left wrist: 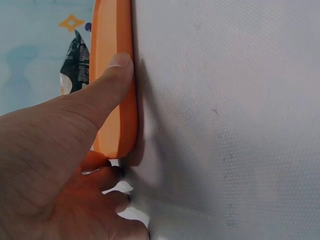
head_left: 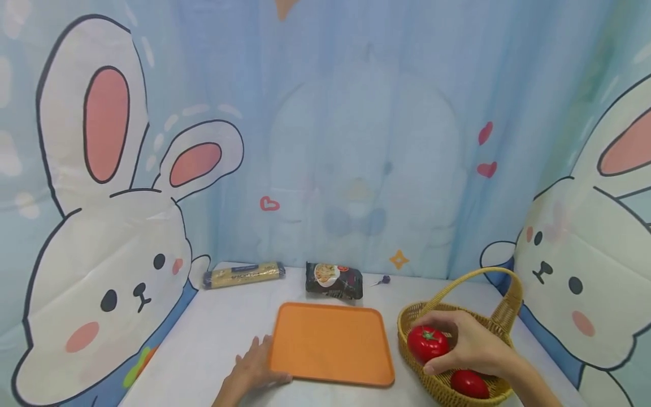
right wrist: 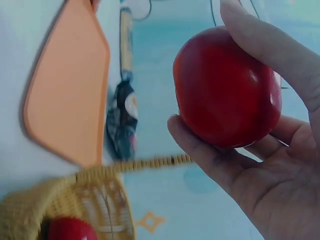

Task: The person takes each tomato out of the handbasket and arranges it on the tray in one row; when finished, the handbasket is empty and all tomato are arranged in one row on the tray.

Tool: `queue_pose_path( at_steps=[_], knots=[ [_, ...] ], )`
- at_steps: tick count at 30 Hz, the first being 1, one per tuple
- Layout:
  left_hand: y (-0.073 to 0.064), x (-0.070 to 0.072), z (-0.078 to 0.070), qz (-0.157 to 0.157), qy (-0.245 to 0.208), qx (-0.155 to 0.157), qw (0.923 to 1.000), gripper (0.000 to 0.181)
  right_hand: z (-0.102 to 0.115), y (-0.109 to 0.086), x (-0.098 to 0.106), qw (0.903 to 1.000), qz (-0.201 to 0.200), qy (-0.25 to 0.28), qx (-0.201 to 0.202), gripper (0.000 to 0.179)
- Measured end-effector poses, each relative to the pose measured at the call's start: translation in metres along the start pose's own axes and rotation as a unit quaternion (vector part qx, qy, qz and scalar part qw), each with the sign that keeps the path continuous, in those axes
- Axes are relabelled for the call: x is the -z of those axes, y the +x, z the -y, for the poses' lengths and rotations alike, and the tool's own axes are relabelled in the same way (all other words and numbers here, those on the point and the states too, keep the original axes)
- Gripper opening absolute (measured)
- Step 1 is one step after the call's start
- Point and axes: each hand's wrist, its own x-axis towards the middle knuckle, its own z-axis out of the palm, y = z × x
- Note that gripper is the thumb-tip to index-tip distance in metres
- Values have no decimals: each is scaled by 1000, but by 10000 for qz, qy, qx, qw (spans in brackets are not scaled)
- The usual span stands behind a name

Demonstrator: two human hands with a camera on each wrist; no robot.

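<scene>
My right hand (head_left: pixel 470 345) grips a shiny red tomato (head_left: pixel 428 343) with a green stem star, thumb and fingers on opposite sides of it. In the right wrist view the tomato (right wrist: pixel 227 87) shows up above the wicker basket (right wrist: pixel 47 197). A second red tomato (head_left: pixel 470 384) lies inside the basket. My left hand (head_left: pixel 256 364) is at the near left corner of an orange tray (head_left: pixel 330 345), fingers spread along its left side. Its straight thumb touches the tray's front edge, as the left wrist view shows on the tray (left wrist: pixel 114 127).
At the back of the white table (head_left: pixel 178 345) lie a yellow spaghetti packet (head_left: pixel 244 275), a dark food packet (head_left: pixel 334 281) and a small purple item (head_left: pixel 385 279). The basket's tall handle (head_left: pixel 478 274) arches up at the right. A blue rabbit-print curtain (head_left: pixel 356 141) hangs behind.
</scene>
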Motion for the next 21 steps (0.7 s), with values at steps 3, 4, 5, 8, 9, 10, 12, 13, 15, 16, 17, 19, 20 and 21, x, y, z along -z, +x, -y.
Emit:
queue_pose_path(
  at_steps=[3, 4, 5, 8, 9, 10, 12, 13, 15, 16, 17, 19, 20, 21],
  knots=[
    [-4, 3, -5, -24, 44, -6, 10000, 107, 5, 12, -13, 9995, 149, 167, 224, 60],
    [-5, 3, -6, -33, 58, 3, 10000, 106, 6, 17, -18, 9990, 198, 262, 287, 59],
    [-5, 3, -7, -39, 73, 15, 10000, 105, 6, 21, -23, 9984, 249, 362, 355, 60],
    [-6, 3, -7, -81, 38, 44, 10000, 106, 6, 37, -40, 9948, 383, 761, 555, 61],
    [-6, 3, -7, -95, 22, 45, 9999, 106, 7, 42, -45, 9935, 407, 881, 601, 61],
    [-6, 3, -7, -107, 8, 35, 9999, 106, 7, 47, -51, 9923, 428, 971, 643, 62],
    [-7, 4, -7, -117, -16, -7, 9999, 105, 8, 56, -61, 9905, 438, 1108, 681, 62],
    [-8, 4, -8, -125, -30, -29, 9999, 105, 9, 61, -66, 9901, 427, 1154, 675, 61],
    [-8, 4, -8, -132, -40, -71, 9999, 104, 10, 71, -75, 9906, 367, 1148, 643, 61],
    [-8, 4, -8, -136, -35, -94, 9999, 104, 11, 76, -80, 9905, 339, 1163, 644, 61],
    [-8, 4, -7, -143, -38, -111, 9998, 104, 12, 81, -85, 9904, 296, 1183, 646, 62],
    [-7, 4, -6, -160, -49, -111, 9998, 104, 13, 93, -94, 9904, 203, 1210, 639, 64],
    [-6, 4, -5, -173, -50, -91, 9998, 105, 13, 99, -98, 9903, 153, 1249, 595, 65],
    [-5, 3, -3, -161, -26, -63, 9998, 107, 14, 105, -102, 9902, 92, 1280, 543, 65]
  ],
)
